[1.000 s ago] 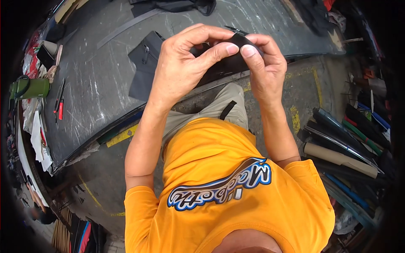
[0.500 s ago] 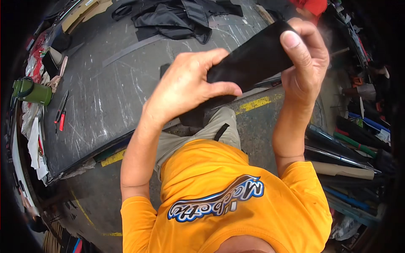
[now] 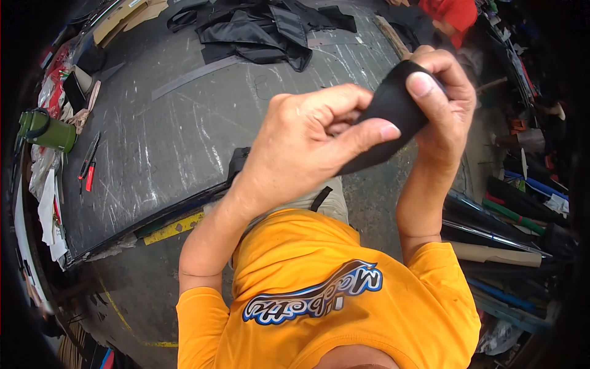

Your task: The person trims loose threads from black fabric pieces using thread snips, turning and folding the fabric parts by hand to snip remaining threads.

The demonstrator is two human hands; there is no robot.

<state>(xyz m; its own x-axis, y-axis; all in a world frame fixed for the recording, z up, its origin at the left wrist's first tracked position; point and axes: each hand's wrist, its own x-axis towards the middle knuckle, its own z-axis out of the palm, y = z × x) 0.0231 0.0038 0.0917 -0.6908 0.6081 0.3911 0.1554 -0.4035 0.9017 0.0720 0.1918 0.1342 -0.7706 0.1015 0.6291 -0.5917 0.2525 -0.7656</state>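
Observation:
A piece of black fabric [image 3: 387,117] is held up between my two hands, over the table's front edge. My left hand [image 3: 313,138] pinches its lower left part between thumb and fingers. Up at the top right end, my right hand [image 3: 444,95] grips the fabric with the thumb on its near face. The fabric bends between the hands, and its lower end hangs below my left thumb. Part of a dark item [image 3: 238,162] shows at the table edge behind my left wrist.
Crumpled black fabric [image 3: 255,31] lies at the back of the scratched table [image 3: 135,141]. At left are a cutter [image 3: 90,155], a red marker [image 3: 90,177] and a green flask [image 3: 49,130]. A person in red [image 3: 452,18] is at the top right. Rolls [image 3: 491,251] are stacked at right.
The fabric was stretched out half a second ago and is now bent. My left hand has moved right, closer to my right hand, which has lowered slightly.

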